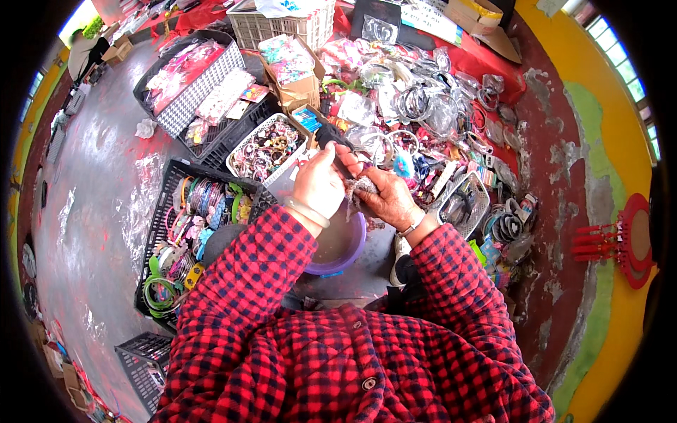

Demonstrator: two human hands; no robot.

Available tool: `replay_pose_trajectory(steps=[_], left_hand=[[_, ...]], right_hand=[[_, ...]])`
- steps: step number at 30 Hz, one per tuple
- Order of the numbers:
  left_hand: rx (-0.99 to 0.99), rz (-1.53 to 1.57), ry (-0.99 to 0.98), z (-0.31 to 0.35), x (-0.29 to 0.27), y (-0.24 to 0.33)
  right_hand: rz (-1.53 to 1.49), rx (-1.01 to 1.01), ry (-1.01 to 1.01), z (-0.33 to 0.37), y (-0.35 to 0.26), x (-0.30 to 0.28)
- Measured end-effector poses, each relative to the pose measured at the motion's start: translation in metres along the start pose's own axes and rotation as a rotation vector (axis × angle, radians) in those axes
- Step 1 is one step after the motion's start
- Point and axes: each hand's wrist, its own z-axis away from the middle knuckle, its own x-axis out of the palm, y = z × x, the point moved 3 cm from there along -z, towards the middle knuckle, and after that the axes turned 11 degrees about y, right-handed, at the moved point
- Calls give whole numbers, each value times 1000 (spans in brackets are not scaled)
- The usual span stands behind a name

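Observation:
My left hand (319, 182) grips a black-handled tool (331, 135), which looks like scissors, its tip pointing toward my right hand. A bangle sits on my left wrist. My right hand (384, 197) pinches a small greyish tangled bundle (360, 187) of thread or cloth between the fingers. Both hands meet above a purple bowl (342, 243) on the ground. Red and black checked sleeves cover both forearms.
A black crate of coloured bangles (190, 211) lies at my left. A white basket of trinkets (268, 148) stands beyond the hands. Packaged bangles and hair accessories (437, 113) spread across a red cloth at the right. Another black crate (144, 359) sits lower left.

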Motion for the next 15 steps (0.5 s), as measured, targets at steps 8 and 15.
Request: replay_pose_trajectory(steps=[8, 15], left_hand=[[-114, 68, -26, -2, 8, 28], [-242, 73, -88, 0, 12, 45]], right_hand=[[24, -104, -98, 0, -6, -7], [125, -230, -57, -1, -11, -10]])
